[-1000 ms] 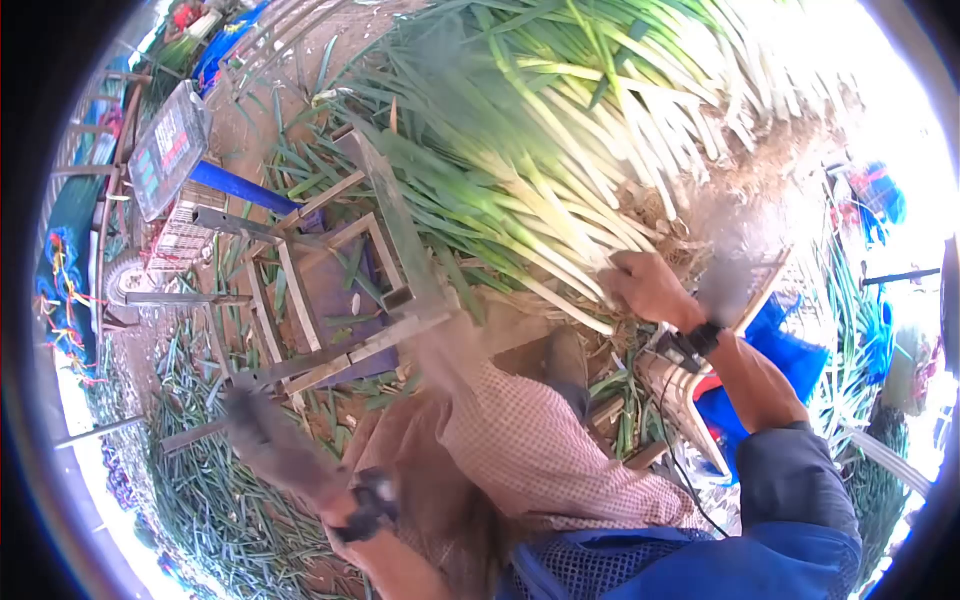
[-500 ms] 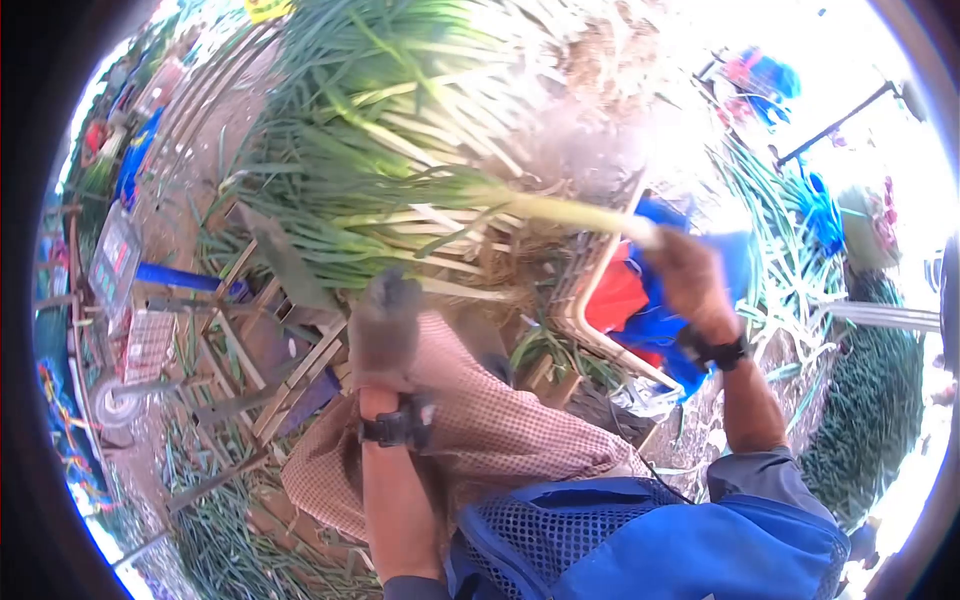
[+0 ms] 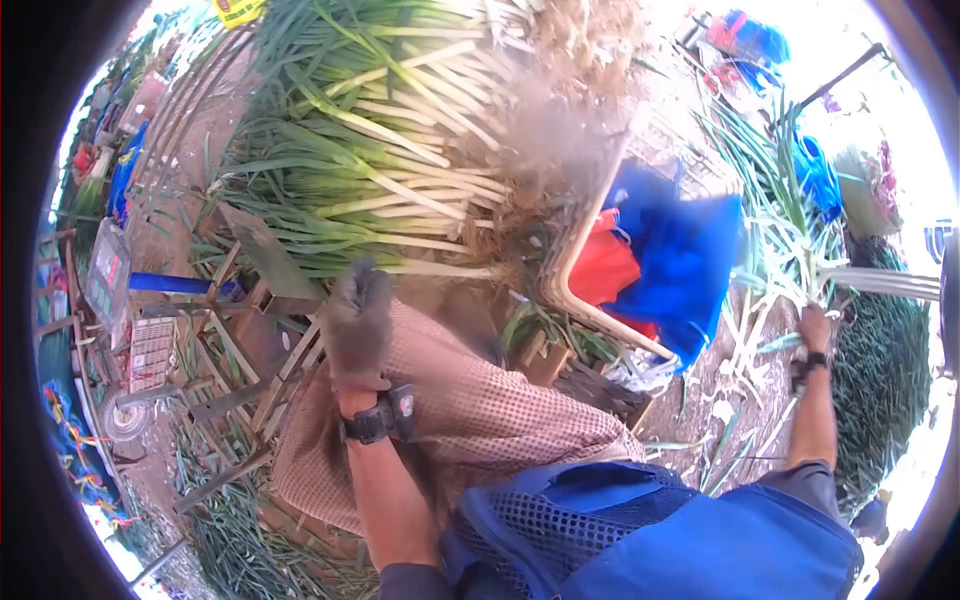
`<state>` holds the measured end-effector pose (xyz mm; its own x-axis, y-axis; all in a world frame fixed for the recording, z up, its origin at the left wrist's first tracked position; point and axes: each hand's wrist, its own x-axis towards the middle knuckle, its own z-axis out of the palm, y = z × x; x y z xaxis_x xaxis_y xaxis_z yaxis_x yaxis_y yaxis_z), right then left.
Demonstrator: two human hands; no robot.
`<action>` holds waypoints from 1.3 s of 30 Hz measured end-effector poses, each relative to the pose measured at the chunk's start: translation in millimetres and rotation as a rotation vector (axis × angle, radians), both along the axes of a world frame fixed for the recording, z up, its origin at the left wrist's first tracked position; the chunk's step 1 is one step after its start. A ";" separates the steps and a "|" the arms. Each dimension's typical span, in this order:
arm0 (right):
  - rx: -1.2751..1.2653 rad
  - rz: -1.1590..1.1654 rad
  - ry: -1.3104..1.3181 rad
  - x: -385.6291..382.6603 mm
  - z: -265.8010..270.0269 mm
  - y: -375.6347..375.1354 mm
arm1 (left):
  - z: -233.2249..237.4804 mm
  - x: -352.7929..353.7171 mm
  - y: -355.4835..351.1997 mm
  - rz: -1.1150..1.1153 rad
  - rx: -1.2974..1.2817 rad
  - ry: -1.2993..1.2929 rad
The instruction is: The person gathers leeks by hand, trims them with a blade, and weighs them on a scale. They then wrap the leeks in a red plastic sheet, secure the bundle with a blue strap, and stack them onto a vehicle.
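My left hand (image 3: 357, 315), in a dark grey glove, is raised above my lap beside the leeks; its fingers are blurred together, and whether they hold anything is unclear. Leeks (image 3: 400, 190) lie in a large pile ahead, green leaves to the left, white stems and roots to the right. Far to the right, my bare right hand (image 3: 815, 325) has its fingers closed round the white end of a leek (image 3: 806, 262), whose leaves point away from me over other leeks. Both wrists wear black bands.
A pale plastic crate (image 3: 572, 275) with blue (image 3: 675, 250) and red bags (image 3: 603, 265) stands between the piles. Wooden slats and a metal frame (image 3: 265, 260) are at left, near a scale (image 3: 107, 270). Dark green leaves (image 3: 880, 370) lie at far right.
My right hand has moved right and outward with the leek, from over the crate to the right-hand leeks. My left hand has shifted slightly left and up.
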<state>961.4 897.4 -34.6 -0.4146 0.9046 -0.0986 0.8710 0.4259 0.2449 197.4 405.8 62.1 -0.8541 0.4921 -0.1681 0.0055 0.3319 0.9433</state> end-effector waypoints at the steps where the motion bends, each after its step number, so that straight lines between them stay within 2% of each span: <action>1: 0.034 0.308 0.252 -31.1 -45.8 -22.6 | -2.5 -0.8 -1.2 -0.006 -0.043 0.066; 2: 0.057 0.640 0.427 -65.0 -91.3 -46.3 | -7.8 -5.3 -5.1 -0.022 -0.079 0.126; 3: -0.384 0.205 0.580 -165.6 -67.9 -93.2 | -13.7 -6.9 -8.4 -0.040 -0.114 0.186; 4: -0.626 -0.318 0.718 -280.3 -33.8 -146.6 | -18.5 -5.9 -11.5 -0.043 -0.106 0.181; 5: -0.764 -0.299 0.747 -308.5 -50.9 -160.3 | -22.0 -6.5 -15.6 -0.036 -0.096 0.183; 8: -0.852 -0.183 0.557 -390.4 -53.1 -194.8 | -19.0 -10.1 -35.4 -0.003 -0.129 0.153; 9: -0.870 -0.071 0.534 -404.9 -50.0 -198.7 | -15.7 -9.2 -39.7 0.009 -0.152 0.134; 10: -0.826 0.239 0.491 -396.7 -88.9 -190.1 | -4.8 -0.9 -36.3 0.066 -0.135 0.085; 12: -0.767 0.539 0.357 -388.6 -138.9 -173.4 | -3.0 -0.3 -46.0 0.060 -0.172 0.097; 15: -0.799 0.395 0.252 -402.1 -141.9 -163.5 | -1.8 4.6 -53.9 0.063 -0.205 0.147; 17: -0.888 0.120 0.368 -412.5 -107.2 -160.6 | -3.0 4.5 -51.9 0.080 -0.187 0.137; 19: -0.886 0.126 0.419 -403.5 -119.6 -141.8 | -4.2 5.6 -51.2 0.111 -0.142 0.068; 21: -1.068 -0.084 0.544 -388.6 -126.4 -127.5 | -2.7 6.0 -46.1 0.108 -0.194 0.086; 24: -1.300 -0.337 0.362 -383.8 -111.3 -124.1 | 6.7 7.2 -34.3 0.072 -0.296 0.111; 27: -1.477 -0.349 0.280 -370.5 -123.9 -144.6 | 5.1 4.3 -32.2 0.031 -0.339 0.111; 31: -1.200 0.042 -0.113 -362.8 -146.9 -153.3 | 10.3 5.5 -23.6 -0.034 -0.435 0.162; 32: -1.121 0.129 -0.152 -341.2 -192.6 -142.5 | 11.6 6.3 -20.9 -0.043 -0.468 0.190; 35: -0.929 -0.056 -0.056 -353.2 -177.5 -118.6 | 15.9 10.4 -13.8 -0.078 -0.534 0.258; 39: -0.868 -0.068 0.037 -363.2 -175.5 -97.5 | 18.6 12.8 -7.2 -0.110 -0.534 0.258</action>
